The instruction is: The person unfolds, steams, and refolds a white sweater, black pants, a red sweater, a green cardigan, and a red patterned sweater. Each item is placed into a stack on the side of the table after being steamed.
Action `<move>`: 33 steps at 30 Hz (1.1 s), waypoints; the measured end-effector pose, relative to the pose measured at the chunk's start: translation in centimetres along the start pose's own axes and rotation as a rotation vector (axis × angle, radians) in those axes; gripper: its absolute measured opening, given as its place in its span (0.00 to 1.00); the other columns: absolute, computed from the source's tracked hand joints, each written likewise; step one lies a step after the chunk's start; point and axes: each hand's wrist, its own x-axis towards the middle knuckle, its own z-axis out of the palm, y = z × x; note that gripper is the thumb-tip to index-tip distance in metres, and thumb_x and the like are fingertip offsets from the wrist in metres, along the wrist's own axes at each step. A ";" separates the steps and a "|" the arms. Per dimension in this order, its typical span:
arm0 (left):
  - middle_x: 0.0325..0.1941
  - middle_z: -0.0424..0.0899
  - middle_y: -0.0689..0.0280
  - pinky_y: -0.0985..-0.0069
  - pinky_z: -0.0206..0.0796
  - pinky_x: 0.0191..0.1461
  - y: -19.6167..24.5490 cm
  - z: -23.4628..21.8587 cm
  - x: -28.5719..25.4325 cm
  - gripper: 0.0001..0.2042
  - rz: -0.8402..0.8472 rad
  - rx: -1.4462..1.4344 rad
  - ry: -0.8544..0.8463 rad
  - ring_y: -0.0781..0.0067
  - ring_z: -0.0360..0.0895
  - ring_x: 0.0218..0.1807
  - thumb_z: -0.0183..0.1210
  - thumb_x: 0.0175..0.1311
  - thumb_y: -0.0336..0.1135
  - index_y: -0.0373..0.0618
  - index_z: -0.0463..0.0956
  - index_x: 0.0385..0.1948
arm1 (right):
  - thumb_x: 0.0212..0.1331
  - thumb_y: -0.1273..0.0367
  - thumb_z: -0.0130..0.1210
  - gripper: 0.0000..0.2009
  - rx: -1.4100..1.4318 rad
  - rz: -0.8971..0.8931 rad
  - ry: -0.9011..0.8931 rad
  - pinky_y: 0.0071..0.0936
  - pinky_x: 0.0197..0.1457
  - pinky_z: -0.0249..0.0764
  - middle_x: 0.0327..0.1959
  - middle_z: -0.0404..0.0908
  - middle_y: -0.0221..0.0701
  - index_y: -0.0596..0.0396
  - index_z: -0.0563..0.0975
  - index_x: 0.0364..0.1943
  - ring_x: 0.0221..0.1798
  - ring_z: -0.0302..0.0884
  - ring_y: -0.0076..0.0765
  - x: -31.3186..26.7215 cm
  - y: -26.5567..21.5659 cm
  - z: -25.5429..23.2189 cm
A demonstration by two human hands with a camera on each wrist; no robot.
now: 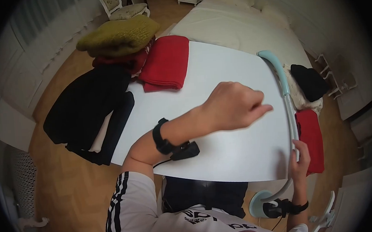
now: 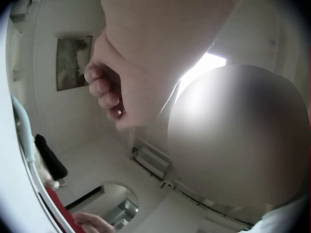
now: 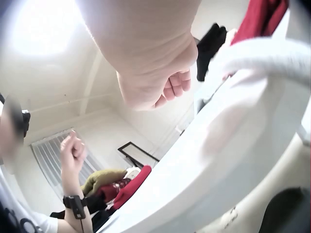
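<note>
My left hand (image 1: 237, 106) is raised over the white table (image 1: 227, 156), its fingers curled with nothing in them; the left wrist view shows the same curled fingers (image 2: 104, 92). At the table's right edge, my right hand (image 1: 300, 162) is beside the pale curved tube of a lamp (image 1: 280, 72). Its fingers (image 3: 176, 87) are loosely bent in the right wrist view, with no object seen in them; whether they touch the tube is unclear. A folded red cloth (image 1: 310, 141) lies just beyond that hand.
On the table's far left are folded red cloth (image 1: 167, 61), a mustard knit (image 1: 122, 36) and black clothing (image 1: 90, 105). Black cloth (image 1: 308, 81) lies on the right. Behind stand a bed (image 1: 231, 24) and a chair (image 1: 129, 11). The lamp's round base (image 1: 257, 203) is below the table's near right corner.
</note>
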 end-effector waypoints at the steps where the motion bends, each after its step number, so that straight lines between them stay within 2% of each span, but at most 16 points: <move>1: 0.13 0.73 0.63 0.68 0.61 0.21 2.6 -1.3 -0.4 0.17 0.155 0.023 0.111 0.60 0.72 0.15 0.71 0.61 0.39 0.46 0.75 0.17 | 0.58 0.82 0.53 0.19 0.038 0.023 -0.053 0.38 0.70 0.70 0.57 0.81 0.44 0.61 0.80 0.55 0.62 0.79 0.48 -0.7 -1.1 1.5; 4: 0.15 0.59 0.74 0.77 0.46 0.17 7.5 -4.8 -2.6 0.23 0.308 0.042 0.300 0.77 0.56 0.15 0.75 0.55 0.42 0.49 0.66 0.13 | 0.58 0.81 0.52 0.19 0.142 0.069 -0.099 0.38 0.71 0.70 0.60 0.79 0.45 0.62 0.80 0.55 0.64 0.77 0.48 -2.0 -1.8 5.9; 5: 0.16 0.63 0.73 0.77 0.53 0.19 8.6 -6.2 -3.5 0.17 0.274 0.061 0.279 0.76 0.62 0.15 0.73 0.54 0.38 0.47 0.72 0.14 | 0.59 0.81 0.52 0.19 0.205 0.089 -0.076 0.38 0.71 0.70 0.61 0.78 0.45 0.62 0.80 0.55 0.65 0.77 0.49 -2.3 -1.8 7.0; 9: 0.18 0.71 0.69 0.80 0.52 0.19 8.6 -7.1 -4.5 0.11 0.266 0.110 0.513 0.80 0.66 0.18 0.73 0.51 0.30 0.40 0.77 0.19 | 0.61 0.82 0.51 0.18 0.187 0.205 0.006 0.37 0.71 0.70 0.63 0.76 0.47 0.64 0.80 0.55 0.67 0.75 0.49 -2.2 -1.5 8.6; 11: 0.16 0.67 0.68 0.77 0.48 0.21 6.4 -7.7 -3.8 0.20 0.745 0.329 0.557 0.72 0.62 0.17 0.74 0.49 0.40 0.46 0.67 0.15 | 0.62 0.82 0.51 0.17 0.111 0.164 -0.014 0.37 0.70 0.71 0.63 0.76 0.47 0.64 0.80 0.55 0.67 0.76 0.49 -2.0 -2.5 8.5; 12: 0.16 0.67 0.68 0.77 0.48 0.21 6.4 -8.0 -3.7 0.20 0.751 0.329 0.556 0.72 0.62 0.17 0.74 0.49 0.40 0.46 0.67 0.15 | 0.62 0.82 0.50 0.17 0.034 0.120 -0.030 0.37 0.70 0.71 0.62 0.77 0.47 0.65 0.80 0.54 0.67 0.76 0.50 -1.9 -2.7 8.4; 14: 0.16 0.67 0.69 0.79 0.48 0.21 7.5 -8.5 -3.7 0.21 0.588 0.272 0.503 0.73 0.62 0.17 0.74 0.49 0.42 0.47 0.67 0.14 | 0.62 0.83 0.50 0.16 0.025 0.088 -0.014 0.37 0.69 0.72 0.62 0.77 0.47 0.65 0.80 0.54 0.66 0.76 0.50 -1.7 -2.6 8.8; 15: 0.17 0.71 0.69 0.81 0.52 0.18 9.2 -5.5 -3.4 0.11 0.167 0.142 0.804 0.81 0.67 0.18 0.73 0.50 0.29 0.40 0.77 0.19 | 0.62 0.83 0.50 0.16 -0.001 0.106 -0.025 0.37 0.68 0.73 0.62 0.77 0.47 0.65 0.80 0.54 0.66 0.76 0.50 -1.7 -3.2 8.5; 19: 0.16 0.72 0.70 0.81 0.52 0.18 8.5 -5.9 -3.4 0.12 0.171 0.185 0.705 0.81 0.69 0.19 0.73 0.52 0.31 0.41 0.77 0.18 | 0.63 0.83 0.50 0.15 -0.035 0.122 -0.029 0.37 0.67 0.74 0.61 0.77 0.47 0.65 0.80 0.53 0.65 0.77 0.51 -1.9 -3.9 8.4; 21: 0.16 0.67 0.69 0.79 0.47 0.20 6.5 -5.8 -2.7 0.21 0.516 0.273 0.754 0.74 0.62 0.17 0.74 0.50 0.43 0.46 0.68 0.14 | 0.64 0.82 0.50 0.15 -0.039 0.129 -0.028 0.37 0.67 0.75 0.61 0.77 0.47 0.65 0.80 0.53 0.65 0.77 0.51 -1.9 -3.8 8.4; 25: 0.17 0.68 0.70 0.78 0.48 0.20 5.7 -6.9 -3.1 0.21 0.655 0.207 0.492 0.74 0.63 0.17 0.74 0.52 0.43 0.46 0.69 0.16 | 0.64 0.83 0.50 0.15 -0.040 0.120 -0.029 0.38 0.66 0.75 0.61 0.77 0.47 0.65 0.80 0.53 0.65 0.78 0.51 -2.0 -3.7 8.6; 27: 0.17 0.70 0.70 0.78 0.54 0.21 6.3 -5.9 -2.3 0.19 0.586 0.201 0.705 0.72 0.66 0.18 0.73 0.57 0.41 0.46 0.70 0.17 | 0.64 0.83 0.50 0.15 -0.039 0.127 -0.032 0.38 0.66 0.75 0.61 0.77 0.47 0.65 0.80 0.53 0.65 0.78 0.51 -2.0 -3.7 8.5; 28: 0.17 0.70 0.70 0.78 0.54 0.21 6.5 -6.2 -2.5 0.19 0.582 0.197 0.705 0.72 0.66 0.18 0.73 0.57 0.41 0.46 0.70 0.17 | 0.64 0.83 0.50 0.15 -0.010 0.163 -0.018 0.38 0.66 0.75 0.61 0.77 0.47 0.65 0.80 0.53 0.65 0.78 0.51 -2.1 -3.6 8.7; 30: 0.16 0.73 0.71 0.79 0.55 0.18 7.0 -7.4 -2.6 0.13 0.180 0.065 0.403 0.80 0.70 0.18 0.72 0.54 0.33 0.45 0.76 0.17 | 0.64 0.83 0.50 0.15 0.022 0.204 0.001 0.38 0.65 0.76 0.61 0.77 0.48 0.65 0.80 0.53 0.65 0.78 0.51 -2.2 -3.6 8.7; 32: 0.15 0.75 0.67 0.74 0.60 0.18 4.6 -7.2 -1.0 0.13 0.092 0.299 0.242 0.74 0.74 0.16 0.70 0.58 0.34 0.46 0.76 0.16 | 0.64 0.82 0.50 0.15 -0.018 0.136 -0.024 0.38 0.64 0.76 0.61 0.77 0.48 0.65 0.80 0.53 0.65 0.78 0.52 -1.9 -3.6 8.5; 33: 0.12 0.72 0.66 0.73 0.59 0.18 2.5 -6.3 -0.3 0.14 0.037 0.299 0.279 0.69 0.70 0.14 0.70 0.59 0.35 0.44 0.77 0.17 | 0.64 0.82 0.51 0.15 -0.036 0.112 -0.022 0.38 0.64 0.76 0.60 0.77 0.48 0.65 0.80 0.53 0.64 0.78 0.52 -1.8 -3.8 8.4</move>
